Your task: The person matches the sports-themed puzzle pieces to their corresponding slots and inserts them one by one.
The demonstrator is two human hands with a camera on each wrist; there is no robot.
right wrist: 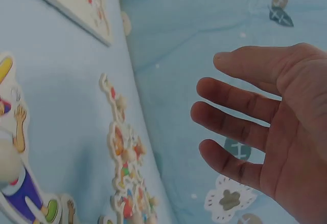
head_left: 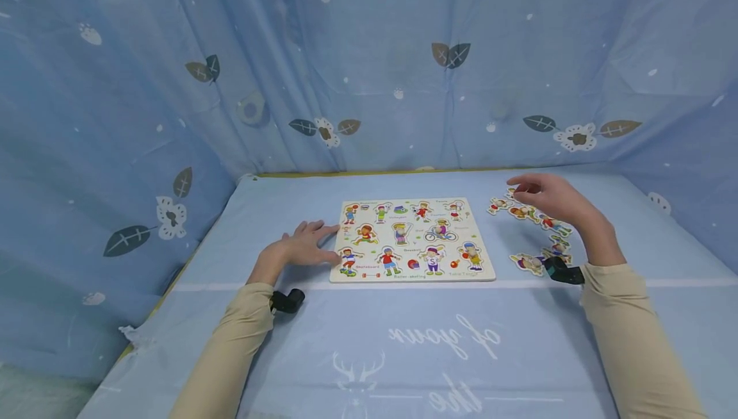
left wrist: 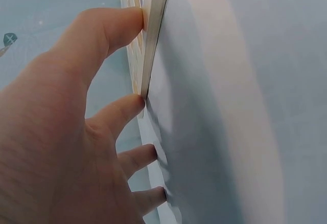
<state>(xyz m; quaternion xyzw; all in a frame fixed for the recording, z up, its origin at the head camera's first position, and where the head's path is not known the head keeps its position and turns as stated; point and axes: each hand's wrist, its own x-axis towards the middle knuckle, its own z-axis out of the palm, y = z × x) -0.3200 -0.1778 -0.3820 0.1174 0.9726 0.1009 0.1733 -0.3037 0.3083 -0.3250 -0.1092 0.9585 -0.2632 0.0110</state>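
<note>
A wooden puzzle board [head_left: 446,256] printed with children playing sports lies flat in the middle of the table. My left hand [head_left: 302,244] is at its left side, fingers spread. In the left wrist view, the thumb and index fingertip touch the board's edge [left wrist: 155,40], while the other fingers reach down beside it. To the right of the board, my right hand [head_left: 550,198] hovers above loose puzzle pieces [head_left: 555,225], holding nothing, its fingers relaxed and slightly bent. A piece with a yellow bat [right wrist: 23,183] and a round knob shows close up in the right wrist view.
The loose pieces form a curved, partly overlapping line [right wrist: 120,168] right of the board; the right hand and wrist hide some. A pale blue cloth [head_left: 357,323] with lettering covers the table. Blue patterned curtains [head_left: 392,111] hang behind and at both sides.
</note>
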